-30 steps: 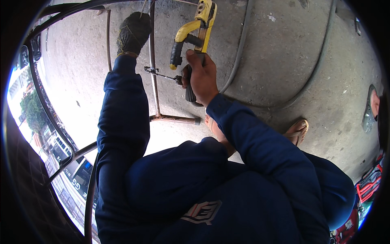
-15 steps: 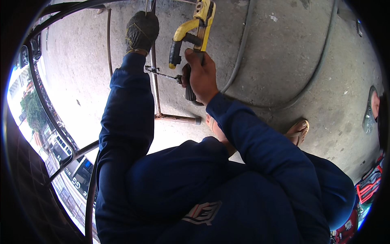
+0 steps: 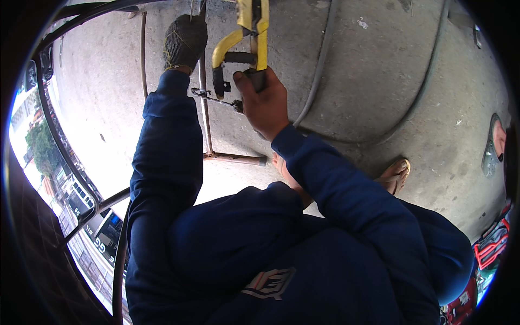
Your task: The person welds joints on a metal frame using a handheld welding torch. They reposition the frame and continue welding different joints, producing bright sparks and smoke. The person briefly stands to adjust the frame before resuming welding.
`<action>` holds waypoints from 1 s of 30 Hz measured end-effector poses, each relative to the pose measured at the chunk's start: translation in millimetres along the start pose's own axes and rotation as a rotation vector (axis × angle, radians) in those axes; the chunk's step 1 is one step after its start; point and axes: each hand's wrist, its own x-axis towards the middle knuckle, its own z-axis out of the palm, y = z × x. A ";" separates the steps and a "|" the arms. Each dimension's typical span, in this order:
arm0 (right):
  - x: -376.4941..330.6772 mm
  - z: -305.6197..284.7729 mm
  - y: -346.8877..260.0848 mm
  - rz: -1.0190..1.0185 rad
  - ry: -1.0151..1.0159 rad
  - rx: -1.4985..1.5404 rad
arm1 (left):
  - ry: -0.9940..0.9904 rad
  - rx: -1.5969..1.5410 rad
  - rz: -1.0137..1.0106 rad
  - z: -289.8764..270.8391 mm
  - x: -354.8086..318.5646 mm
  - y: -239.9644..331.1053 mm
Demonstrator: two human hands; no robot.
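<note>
My right hand (image 3: 265, 100) is bare and closed around the dark handle of a yellow and black electrode holder (image 3: 252, 49). The yellow jaws point away from me, toward the top edge. My left hand (image 3: 186, 43), in a dark knitted glove, is closed with a thin light metal rod (image 3: 191, 7) sticking out beyond it. Beside the glove runs a slim metal pipe (image 3: 204, 114). A short blackened rod (image 3: 219, 101) reaches from that pipe toward my right hand; whether they touch is not clear.
A rusty crosspiece (image 3: 235, 158) meets the pipe's lower end. Grey cable (image 3: 320, 70) loops over the concrete floor (image 3: 374, 81). A dark metal frame (image 3: 51, 116) curves along the left. My sandaled foot (image 3: 398, 173) is near; another person's foot (image 3: 499, 141) stands far right.
My right hand has shifted slightly left and away from me, carrying the electrode holder closer to the pipe. My left hand has edged slightly left.
</note>
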 end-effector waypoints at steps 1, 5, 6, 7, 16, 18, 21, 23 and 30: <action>-2.5 1.8 0.2 -0.107 0.015 -0.137 | 0.022 0.071 0.132 -1.2 0.8 -2.7; -1.9 -3.8 -12.7 0.167 -0.087 0.224 | 0.028 -0.039 0.117 -3.7 -1.8 -8.9; 0.9 -9.4 -18.8 0.428 -0.161 0.430 | 0.043 -0.075 0.145 -7.3 -2.9 -11.0; 5.8 -15.8 -24.6 0.468 -0.221 0.763 | 0.058 -0.110 0.174 -8.4 -4.5 -10.5; -3.7 -11.0 -35.3 -0.007 0.069 0.190 | -0.157 -0.477 -0.462 -27.4 2.6 1.7; -8.1 -8.6 -33.9 0.091 0.051 0.202 | -0.138 -0.635 -0.543 -28.8 1.6 4.6; -9.6 -6.6 -34.6 0.166 0.043 0.258 | -0.135 -0.628 -0.501 -30.3 -1.5 5.1; -9.5 -5.8 -36.5 0.184 0.035 0.232 | -0.127 -0.542 -0.459 -29.9 -2.3 4.3; -6.6 -0.1 -42.0 0.169 0.011 0.324 | 0.090 -0.129 -0.085 -18.8 -0.6 4.6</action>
